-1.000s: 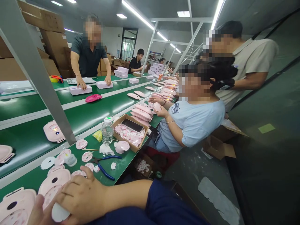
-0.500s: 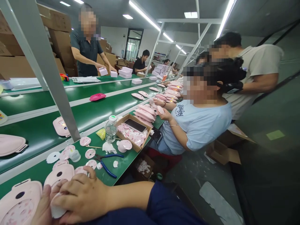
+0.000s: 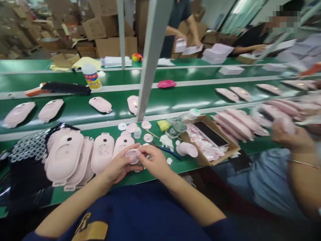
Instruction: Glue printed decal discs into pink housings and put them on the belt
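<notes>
Just above the green surface [image 3: 180, 164], the left hand [image 3: 120, 166] and right hand [image 3: 155, 161] share a narrow grip on a pale round disc [image 3: 132, 156]. Handling of it looks unfinished; loose round pieces [image 3: 131, 127] lie nearby, and pink shells [image 3: 65, 157] rest leftward.

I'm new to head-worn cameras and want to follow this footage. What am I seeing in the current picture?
No machine here: these are a person's bare hands, seen by a camera on their own head, looking forward and down. The left hand and right hand together hold a small, pale round piece. On the green work surface lie pink shells, blue-handled pliers, a clear bottle and a cardboard box. The blurred hand at right is a co-worker's.
</notes>
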`<state>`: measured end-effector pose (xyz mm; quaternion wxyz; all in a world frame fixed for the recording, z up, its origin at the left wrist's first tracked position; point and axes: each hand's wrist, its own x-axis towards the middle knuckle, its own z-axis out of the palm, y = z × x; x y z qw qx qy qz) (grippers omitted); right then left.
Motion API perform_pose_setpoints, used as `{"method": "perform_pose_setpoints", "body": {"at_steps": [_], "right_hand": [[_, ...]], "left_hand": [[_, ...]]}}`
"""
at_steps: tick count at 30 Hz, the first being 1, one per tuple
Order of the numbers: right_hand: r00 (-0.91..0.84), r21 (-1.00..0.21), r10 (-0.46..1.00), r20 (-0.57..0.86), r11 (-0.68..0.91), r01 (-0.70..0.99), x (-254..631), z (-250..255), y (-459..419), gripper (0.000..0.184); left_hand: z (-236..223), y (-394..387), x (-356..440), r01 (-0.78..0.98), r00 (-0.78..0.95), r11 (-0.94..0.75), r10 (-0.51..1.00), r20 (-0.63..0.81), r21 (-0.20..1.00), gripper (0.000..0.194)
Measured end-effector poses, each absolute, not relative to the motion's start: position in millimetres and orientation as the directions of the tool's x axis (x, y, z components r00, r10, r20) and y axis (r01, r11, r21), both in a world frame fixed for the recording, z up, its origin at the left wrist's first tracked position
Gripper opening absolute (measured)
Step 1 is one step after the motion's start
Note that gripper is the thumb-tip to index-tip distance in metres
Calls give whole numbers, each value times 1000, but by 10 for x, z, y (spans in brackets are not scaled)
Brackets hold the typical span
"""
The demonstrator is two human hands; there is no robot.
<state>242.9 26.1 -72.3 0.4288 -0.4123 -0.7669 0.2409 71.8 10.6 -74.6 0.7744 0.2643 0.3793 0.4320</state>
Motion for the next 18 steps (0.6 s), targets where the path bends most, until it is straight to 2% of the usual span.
{"method": "perform_pose_setpoints", "body": {"at_steps": [2, 4, 6, 9, 11, 15, 18], "right_hand": [[-275, -761, 866, 417, 498, 416, 2411, -767, 233, 24], [-275, -730, 852, 446, 524, 439, 2381, -774, 182, 37], [-296, -635, 795, 529, 603, 483, 2353, -742, 140, 40], [-354, -486, 716, 602, 680, 549, 2315, -649, 122, 27], [-409, -416, 679, 610, 714, 563, 2277, -584, 130, 22], [-585, -226, 534, 610, 825, 517, 2136, -494, 170, 27], [-698, -76, 417, 583, 883, 463, 2001, -448, 219, 23]], "left_hand": [[-763, 85, 670, -497, 319, 467, 882, -347, 731, 64], [-751, 77, 601, -539, 286, 439, 898, -335, 719, 55], [-714, 83, 508, -570, 283, 451, 893, -350, 687, 51], [-657, 88, 351, -590, 296, 494, 868, -398, 639, 47], [-640, 74, 262, -605, 286, 504, 860, -423, 617, 45], [-625, 22, 130, -641, 284, 518, 846, -452, 567, 37], [-601, -28, 19, -666, 303, 524, 840, -450, 530, 40]]}}
